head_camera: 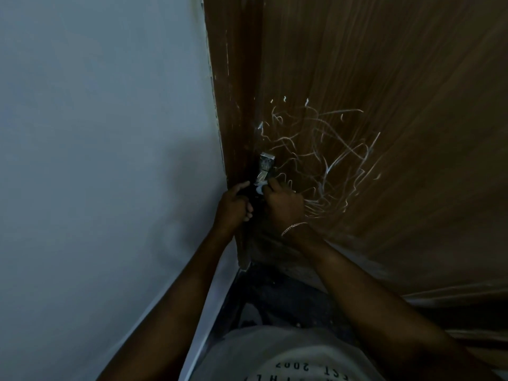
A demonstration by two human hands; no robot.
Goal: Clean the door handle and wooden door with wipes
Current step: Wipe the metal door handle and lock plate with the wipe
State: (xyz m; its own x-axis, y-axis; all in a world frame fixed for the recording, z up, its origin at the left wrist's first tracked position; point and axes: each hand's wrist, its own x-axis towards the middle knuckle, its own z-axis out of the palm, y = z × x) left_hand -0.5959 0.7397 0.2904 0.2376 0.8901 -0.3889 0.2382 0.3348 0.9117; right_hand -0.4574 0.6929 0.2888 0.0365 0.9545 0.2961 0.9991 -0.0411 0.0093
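The room is dim, with a plain grey-blue wall [96,133] on the left meeting a wooden door [398,78] whose brown face carries a tangle of white scribbles [324,160] just beside the metal door handle [266,164] near its edge. The right hand [284,204], a thin bracelet [293,228] at its wrist, has its fingers curled round a small white wipe [259,188] and presses it against the lower end of the handle. The left hand [233,205] sits just beside it, fingers bent and forefinger stretched toward the handle, though in the shadow I cannot tell whether it holds anything.
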